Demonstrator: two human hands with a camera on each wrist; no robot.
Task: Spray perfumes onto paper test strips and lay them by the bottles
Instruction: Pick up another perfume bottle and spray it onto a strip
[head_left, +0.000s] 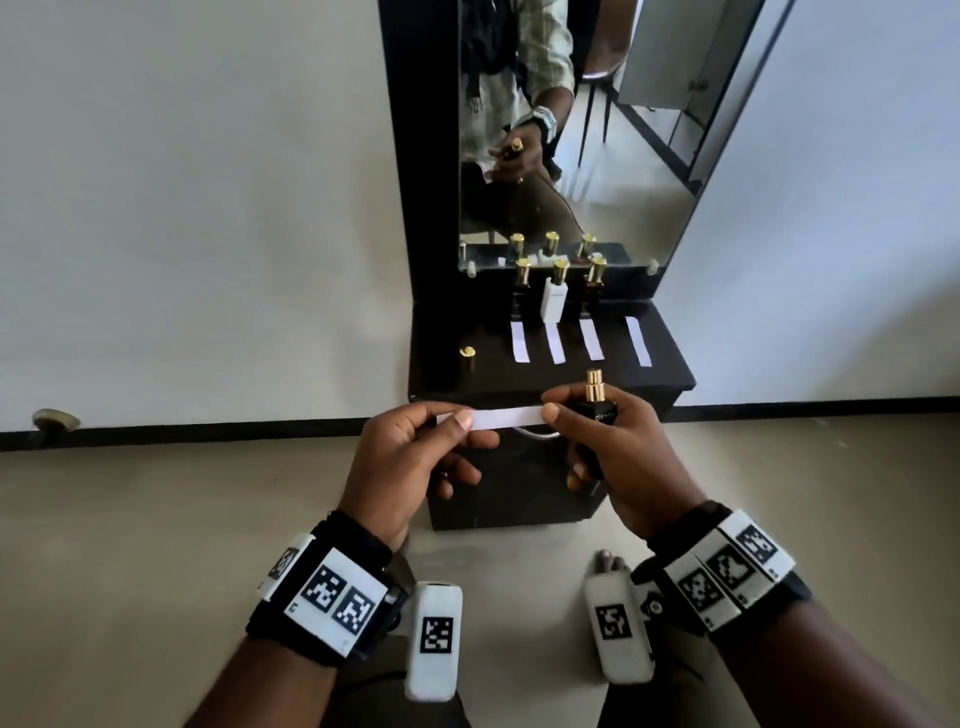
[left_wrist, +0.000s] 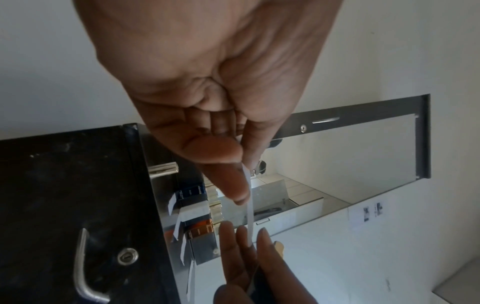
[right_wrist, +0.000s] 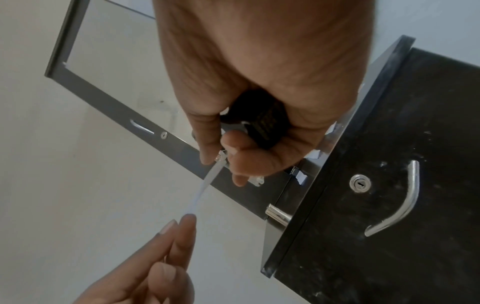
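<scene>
My left hand pinches one end of a white paper strip held level in front of the black cabinet. My right hand grips a dark perfume bottle with a bare gold nozzle, upright; its thumb and a finger touch the strip's right end. In the left wrist view the strip runs from my left hand to the right fingers. In the right wrist view the bottle sits in my right hand, the strip beside it. Three capped bottles stand at the mirror, with several strips laid before them.
A gold cap lies on the cabinet top at the left. The mirror rises behind the bottles. The cabinet door has a metal handle and a lock. White walls flank the cabinet; a tan floor lies below.
</scene>
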